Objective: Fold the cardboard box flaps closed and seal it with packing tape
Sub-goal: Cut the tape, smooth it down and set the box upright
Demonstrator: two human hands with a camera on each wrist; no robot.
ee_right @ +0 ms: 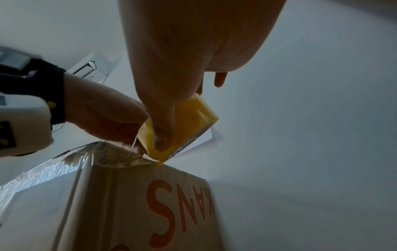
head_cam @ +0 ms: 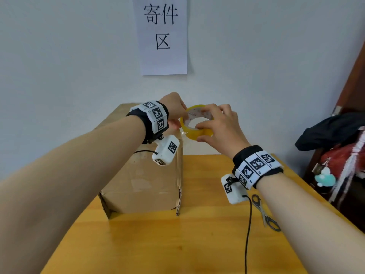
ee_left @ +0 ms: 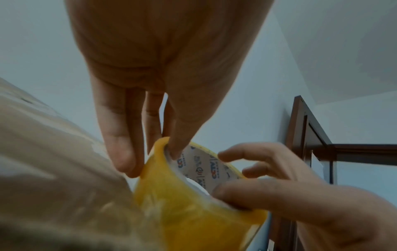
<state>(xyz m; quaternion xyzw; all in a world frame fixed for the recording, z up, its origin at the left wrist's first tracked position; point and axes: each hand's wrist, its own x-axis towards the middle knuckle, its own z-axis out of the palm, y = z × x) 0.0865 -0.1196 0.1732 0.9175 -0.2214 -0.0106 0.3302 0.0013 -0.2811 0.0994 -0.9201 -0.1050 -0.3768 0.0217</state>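
Note:
A tall brown cardboard box [head_cam: 142, 180] stands on the left of the wooden table [head_cam: 197, 244], its top flaps down. Both hands hold a yellow roll of packing tape [head_cam: 197, 134] at the box's top right edge. My left hand [head_cam: 176, 120] pinches the roll [ee_left: 182, 203] with its thumb inside the core and its fingers outside, against the box [ee_left: 53, 169]. My right hand [head_cam: 215, 125] grips the roll [ee_right: 193, 115] from the right, thumb on the outer face. A crinkled clear tape strip [ee_right: 116, 156] runs from the roll onto the box's top corner [ee_right: 128, 195].
Scissors [head_cam: 264, 212] lie on the table right of the box, under my right forearm, beside a black cable [head_cam: 247, 234]. A paper sign [head_cam: 162, 36] hangs on the wall behind. Dark bags and clothing [head_cam: 335, 135] pile up past the table's right edge.

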